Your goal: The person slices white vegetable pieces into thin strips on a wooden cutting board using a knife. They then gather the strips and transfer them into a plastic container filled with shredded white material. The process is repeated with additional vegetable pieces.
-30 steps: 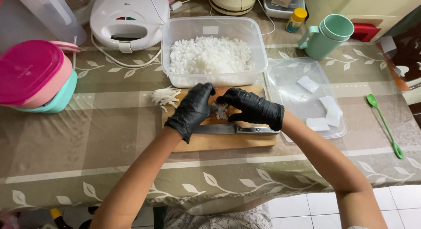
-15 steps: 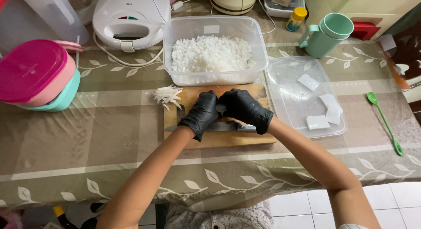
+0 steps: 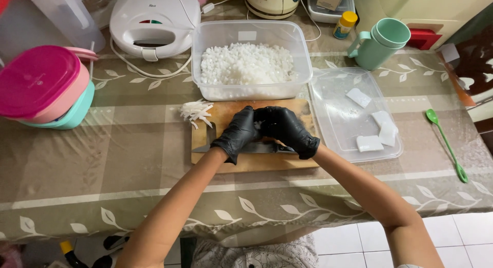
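Lying flat across the wooden cutting board [image 3: 251,160] at the centre of the frame, a knife [image 3: 257,148] is pointing its blade toward the left, and both gloved hands are hovering together just above it. The left hand [image 3: 237,133] and the right hand [image 3: 285,128] are curling inward and meeting fingertip to fingertip, each grip looking closed around something small between them, though the gloves are hiding what it is. A slip seems possible here: the knife is sitting right beneath the wrists, and wet gloves could be letting the piece slide toward the edge. A heap of white strips [image 3: 196,112] is resting at the board's upper left corner. Above the board, a clear tub [image 3: 303,57] is holding white cubes, and at the right a clear lid [image 3: 334,83] is carrying a few white slabs on the tabletop [image 3: 102,160].
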